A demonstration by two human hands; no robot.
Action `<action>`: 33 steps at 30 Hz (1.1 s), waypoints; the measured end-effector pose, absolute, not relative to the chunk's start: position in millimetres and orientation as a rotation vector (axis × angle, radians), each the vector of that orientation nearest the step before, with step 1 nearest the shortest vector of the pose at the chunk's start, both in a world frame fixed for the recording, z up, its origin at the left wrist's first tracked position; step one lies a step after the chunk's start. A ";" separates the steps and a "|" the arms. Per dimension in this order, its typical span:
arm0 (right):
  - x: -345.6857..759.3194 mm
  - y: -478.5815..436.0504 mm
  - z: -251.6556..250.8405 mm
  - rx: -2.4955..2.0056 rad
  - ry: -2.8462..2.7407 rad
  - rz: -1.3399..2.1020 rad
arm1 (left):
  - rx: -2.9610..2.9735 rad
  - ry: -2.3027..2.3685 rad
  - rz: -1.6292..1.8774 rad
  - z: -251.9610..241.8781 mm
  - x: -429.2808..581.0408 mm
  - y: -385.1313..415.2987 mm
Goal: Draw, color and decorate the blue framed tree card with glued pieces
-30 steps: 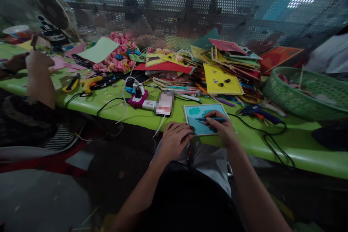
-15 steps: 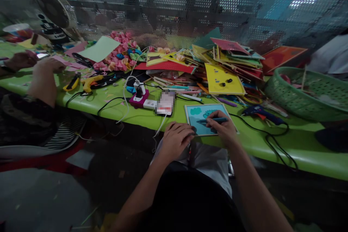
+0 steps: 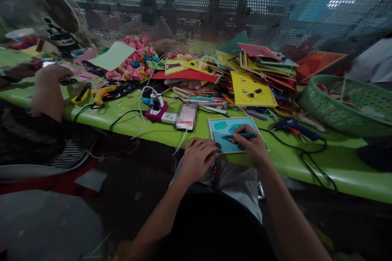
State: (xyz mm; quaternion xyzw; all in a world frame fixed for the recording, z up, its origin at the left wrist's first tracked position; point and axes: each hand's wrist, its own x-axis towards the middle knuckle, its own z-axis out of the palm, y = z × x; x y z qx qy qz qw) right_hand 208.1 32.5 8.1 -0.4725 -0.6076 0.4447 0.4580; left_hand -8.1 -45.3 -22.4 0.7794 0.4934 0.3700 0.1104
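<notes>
Under the pen [image 3: 228,136] clamped in the right hand [image 3: 250,143], the blue card [image 3: 226,145] is seemingly steadied by the loose left hand [image 3: 200,151].

The right hand [image 3: 252,142] holds a dark pen [image 3: 249,135] over a framed blue picture [image 3: 228,146] on the green desk [image 3: 147,131]; whether its tip touches the surface is unclear. The left hand [image 3: 200,151] lies at the picture's near left corner, fingers slightly bent. Left of the picture are a phone [image 3: 186,116] and a purple power strip [image 3: 156,112]. To its right lie a glue gun [image 3: 298,128] and a green basket [image 3: 315,108]. Behind, a yellow card [image 3: 246,85] leans against stacked cards [image 3: 266,65], with pink paper pieces [image 3: 141,54] farther left. At far left, a co-worker's arm [image 3: 49,89] rests near a fan [image 3: 59,10].
</notes>
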 end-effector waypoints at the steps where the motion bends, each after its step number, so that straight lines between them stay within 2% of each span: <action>1: 207.9 32.4 8.5 -1.168 -1.500 1.095 | 2.291 1.454 1.091 -22.8 -8.2 -45.2; 33: 214.1 27.1 11.0 -1.248 -1.570 1.064 | 2.317 1.399 1.180 -22.3 -7.7 -43.7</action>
